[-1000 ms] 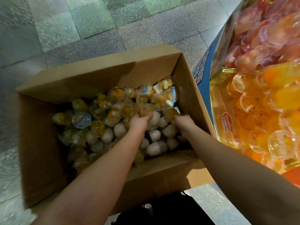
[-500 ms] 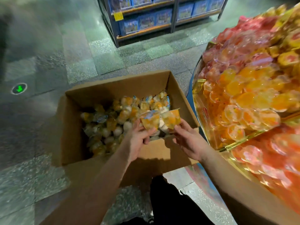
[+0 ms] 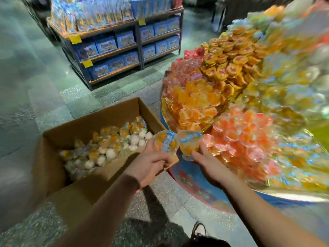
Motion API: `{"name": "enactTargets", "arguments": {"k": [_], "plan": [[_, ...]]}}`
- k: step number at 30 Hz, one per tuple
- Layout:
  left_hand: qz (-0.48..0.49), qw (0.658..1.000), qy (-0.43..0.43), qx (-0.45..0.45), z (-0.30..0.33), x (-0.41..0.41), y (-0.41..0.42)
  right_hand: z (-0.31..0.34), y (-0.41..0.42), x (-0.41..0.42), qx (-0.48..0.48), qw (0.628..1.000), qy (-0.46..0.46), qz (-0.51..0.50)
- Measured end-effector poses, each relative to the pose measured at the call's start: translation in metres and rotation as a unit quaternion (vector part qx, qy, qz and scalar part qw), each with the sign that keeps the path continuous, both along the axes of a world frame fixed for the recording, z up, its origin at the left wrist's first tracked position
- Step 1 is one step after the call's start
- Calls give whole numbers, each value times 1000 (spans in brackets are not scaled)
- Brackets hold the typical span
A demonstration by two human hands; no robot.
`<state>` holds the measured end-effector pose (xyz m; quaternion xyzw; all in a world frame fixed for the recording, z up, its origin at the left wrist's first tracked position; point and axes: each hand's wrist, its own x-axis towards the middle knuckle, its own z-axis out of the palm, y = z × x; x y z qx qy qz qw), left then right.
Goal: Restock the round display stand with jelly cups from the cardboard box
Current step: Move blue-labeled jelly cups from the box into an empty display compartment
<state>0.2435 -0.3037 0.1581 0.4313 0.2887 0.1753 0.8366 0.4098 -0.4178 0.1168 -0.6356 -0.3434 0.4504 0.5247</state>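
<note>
Filling the right side, the round display stand (image 3: pixel 267 194) carries heaped orange and red cups. Blue-stocked shelves (image 3: pixel 114 49) stand behind on the floor. The cardboard box (image 3: pixel 53 168), half full, sits at the stand's left edge. Left hand (image 3: pixel 149 164) grips one jelly cup (image 3: pixel 164 144); right hand (image 3: pixel 211 166) grips another cup (image 3: pixel 189 142), both touching above the box's near corner.

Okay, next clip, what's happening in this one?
A person is restocking a round display stand in a shop. The left hand holds one jelly cup and the right hand holds another, both lifted between the open cardboard box on the floor and the stand's orange section. Neither cup is placed yet. Plenty of cups remain in the box.
</note>
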Motion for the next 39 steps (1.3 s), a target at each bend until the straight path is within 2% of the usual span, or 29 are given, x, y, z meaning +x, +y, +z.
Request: {"name": "enactTargets", "arguments": {"k": [2,5,8,16,23,29,35,39], "plan": [[-15,1000,-8,-21,4,25,-24,-2,-28,12,-2,997,42,-57],[-49,998,31,8,-5,65,-60,-2,-72,32,5,985,88,-147],[-81,995,43,28,-13,108,-106,-7,-124,62,-13,971,87,-221],[-143,988,59,24,-20,224,-260,-18,-292,157,-43,944,127,-301],[-148,985,88,-12,-44,311,-379,-33,-415,232,11,916,194,-350],[-119,983,133,-46,-50,351,-409,-55,-441,271,10,908,249,-337],[-39,977,204,-47,-76,388,-386,-74,-416,305,-23,898,291,-329],[37,964,248,-91,-101,411,-357,-93,-392,333,-59,883,317,-342]]}}
